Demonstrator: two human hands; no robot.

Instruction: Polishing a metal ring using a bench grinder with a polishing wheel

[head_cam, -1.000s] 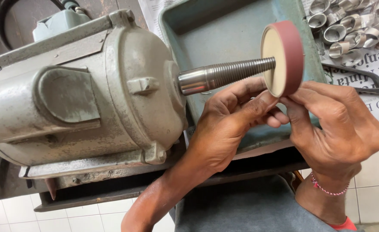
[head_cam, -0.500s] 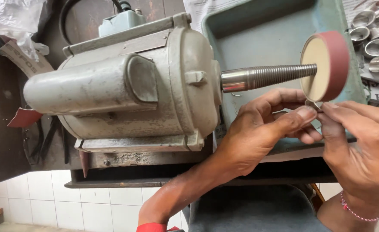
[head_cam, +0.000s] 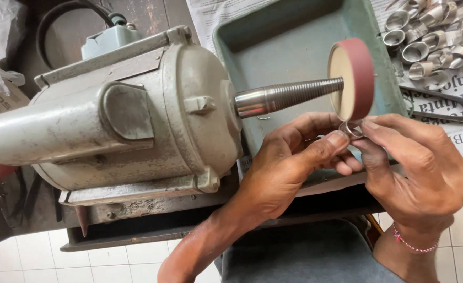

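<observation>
Metal ring (head_cam: pixel 351 129) pinched by left hand (head_cam: pixel 289 167) and right hand (head_cam: pixel 420 167) fingers under sanding wheel (head_cam: pixel 353 78); green tray (head_cam: pixel 289 47) beneath.

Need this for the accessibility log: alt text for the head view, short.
Two hands, left hand and right hand, pinch a small metal ring against the lower edge of a red-rimmed wheel on a grey motor with a threaded shaft. Behind it sits a green tray; more rings lie on newspaper at top right.

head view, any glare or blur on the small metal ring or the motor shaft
Head view: the small thin metal ring, pinched between left hand and right hand, is sharp. A bright glare band sits on the smooth end of the threaded steel shaft. Soft, even light; the red-rimmed sanding disc shows no streaking.
</observation>
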